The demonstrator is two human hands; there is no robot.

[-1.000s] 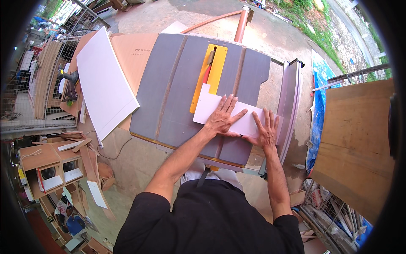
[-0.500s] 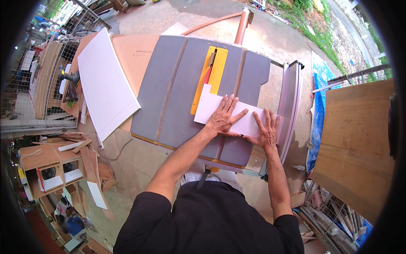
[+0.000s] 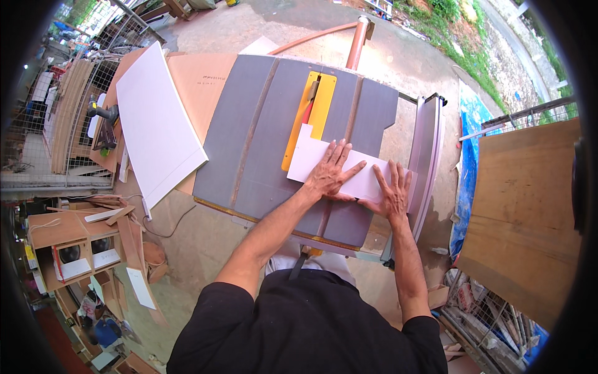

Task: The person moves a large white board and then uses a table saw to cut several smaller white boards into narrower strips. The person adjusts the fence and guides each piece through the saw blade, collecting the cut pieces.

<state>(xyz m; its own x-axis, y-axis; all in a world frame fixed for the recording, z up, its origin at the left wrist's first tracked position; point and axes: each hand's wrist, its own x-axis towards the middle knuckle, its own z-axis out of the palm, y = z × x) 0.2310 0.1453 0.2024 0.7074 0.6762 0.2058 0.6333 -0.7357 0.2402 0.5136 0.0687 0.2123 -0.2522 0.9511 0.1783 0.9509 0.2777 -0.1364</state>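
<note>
Board (image 3: 359, 182), white and notched, lies flat on the table (image 3: 252, 149), its notched end partly over the yellow insert (image 3: 322, 111), its right end beside the fence (image 3: 427, 149). It looks light, stiff and smooth — probably a bit slippery, with corners that could chip. Left hand (image 3: 325, 177) and right hand (image 3: 392, 199) rest palms-down, fingers spread, thumbs by the near edge; flat pressure there seems a sound hold. Bare table runs leftward and beyond — the fence bounds the right.
</note>
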